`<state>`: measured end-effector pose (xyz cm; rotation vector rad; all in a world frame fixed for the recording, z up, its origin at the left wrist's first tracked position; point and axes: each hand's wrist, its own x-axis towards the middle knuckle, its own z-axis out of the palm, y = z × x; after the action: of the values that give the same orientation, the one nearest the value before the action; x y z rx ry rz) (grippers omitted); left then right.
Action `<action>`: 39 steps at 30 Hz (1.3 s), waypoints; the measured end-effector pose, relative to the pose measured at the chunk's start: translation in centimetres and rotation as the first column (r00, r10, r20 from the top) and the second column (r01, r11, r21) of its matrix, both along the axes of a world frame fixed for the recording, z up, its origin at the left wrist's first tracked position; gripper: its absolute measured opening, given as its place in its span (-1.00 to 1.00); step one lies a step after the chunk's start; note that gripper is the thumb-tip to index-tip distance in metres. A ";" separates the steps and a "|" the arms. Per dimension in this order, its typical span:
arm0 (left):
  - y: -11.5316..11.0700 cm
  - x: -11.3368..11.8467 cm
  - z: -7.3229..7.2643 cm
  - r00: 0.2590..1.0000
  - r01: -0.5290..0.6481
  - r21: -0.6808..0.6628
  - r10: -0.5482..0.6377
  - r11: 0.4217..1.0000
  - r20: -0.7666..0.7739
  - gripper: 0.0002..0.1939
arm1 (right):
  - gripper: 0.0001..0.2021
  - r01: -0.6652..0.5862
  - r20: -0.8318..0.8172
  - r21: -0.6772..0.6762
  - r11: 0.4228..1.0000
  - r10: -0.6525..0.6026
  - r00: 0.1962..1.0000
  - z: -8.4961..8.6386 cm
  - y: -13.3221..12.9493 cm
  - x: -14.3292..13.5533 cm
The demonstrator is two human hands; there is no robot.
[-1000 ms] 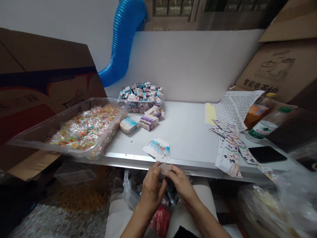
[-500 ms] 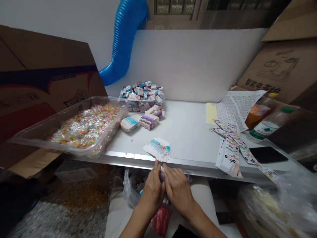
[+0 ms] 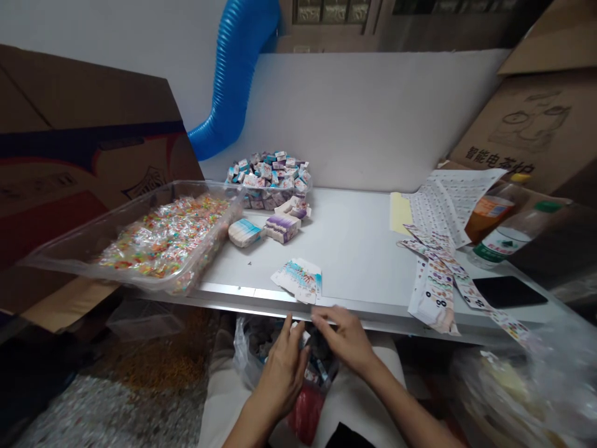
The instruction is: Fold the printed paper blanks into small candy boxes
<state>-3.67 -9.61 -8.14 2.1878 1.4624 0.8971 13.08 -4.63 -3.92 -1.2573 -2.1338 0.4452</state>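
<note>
My left hand (image 3: pixel 285 364) is closed on a small printed paper piece (image 3: pixel 305 336) just below the table's front edge. To its right, my right hand (image 3: pixel 344 339) is raised with thumb and fingers apart and nothing visible between them; its fingertips are blurred. Beneath both hands a plastic bag (image 3: pixel 247 361) on the lap holds small printed pieces. Flat printed cards (image 3: pixel 299 280) lie at the table edge just above my hands. Behind them are a blue-striped stack (image 3: pixel 245 232) and a purple-striped stack (image 3: pixel 282 228) of cards.
At the left stands a clear tray (image 3: pixel 186 274) of colourful wrapped bits. A container of small folded boxes (image 3: pixel 268 180) is behind. Printed strips (image 3: pixel 433 289), a black phone (image 3: pixel 509 291) and bottles (image 3: pixel 501 239) lie or stand at the right.
My right hand has moved away from my left hand to the right, and its fingers have parted. The small paper piece stays at my left hand. The bag's contents show more.
</note>
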 end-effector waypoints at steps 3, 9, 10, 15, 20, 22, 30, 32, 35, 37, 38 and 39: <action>0.0 -0.4 -0.5 0.999 -0.034 -0.006 0.034 0.999 -0.018 -0.58 | -0.50 0.008 0.137 0.079 0.997 -0.019 0.990 0.0 3.4 0.8; 0.3 -0.9 -1.0 0.999 -0.040 0.041 0.040 0.998 0.000 -0.46 | -0.62 -0.162 0.311 -0.011 0.987 0.157 0.937 0.3 6.6 1.6; 0.3 -1.0 -1.1 0.999 -0.044 0.065 0.045 0.997 -0.014 -0.38 | -0.68 -0.178 0.300 -0.020 0.984 0.176 0.938 0.5 6.7 1.8; 1.0 -0.4 0.3 0.989 -0.137 0.247 0.148 0.959 -0.024 -0.34 | -0.72 -0.048 0.080 0.149 0.988 0.037 0.996 1.7 5.3 1.9; 2.8 0.9 4.1 0.971 -0.198 0.453 0.237 0.869 -0.031 -0.23 | -0.74 0.046 -0.396 -0.132 0.990 -0.095 0.913 3.9 1.2 0.0; 3.3 1.0 4.8 0.979 -0.124 0.452 0.183 0.883 -0.089 -0.30 | -0.75 -0.049 -0.472 -0.303 0.952 -0.105 0.875 4.4 0.3 -0.4; 2.7 0.5 4.3 0.967 0.107 0.346 -0.016 0.932 -0.256 -0.49 | -0.88 -0.194 -0.391 -0.466 0.863 -0.005 0.920 3.0 1.6 0.4; 2.5 0.7 4.3 0.961 0.089 0.338 0.008 0.937 -0.275 -0.49 | -0.85 -0.160 -0.301 -0.420 0.893 0.030 0.953 3.1 1.6 0.5; 2.1 0.8 4.1 0.964 0.032 0.294 0.049 0.955 -0.263 -0.43 | -0.85 -0.135 -0.236 -0.369 0.919 0.048 0.971 3.5 1.4 0.4; 1.8 0.8 3.7 0.977 0.028 0.261 0.029 0.965 -0.211 -0.41 | -0.85 -0.128 -0.242 -0.391 0.912 0.032 0.970 3.6 1.2 0.3; 1.7 0.8 3.5 0.985 0.031 0.255 0.015 0.966 -0.173 -0.42 | -0.85 -0.130 -0.258 -0.412 0.902 0.021 0.966 3.7 1.2 0.2; 1.6 0.8 3.2 0.991 0.026 0.258 0.008 0.966 -0.130 -0.42 | -0.85 -0.132 -0.280 -0.433 0.892 0.007 0.960 3.6 1.2 0.1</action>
<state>-2.92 -8.01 -4.90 2.4826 1.4631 1.0096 13.18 -3.40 -0.28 -1.2700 -1.9019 1.1298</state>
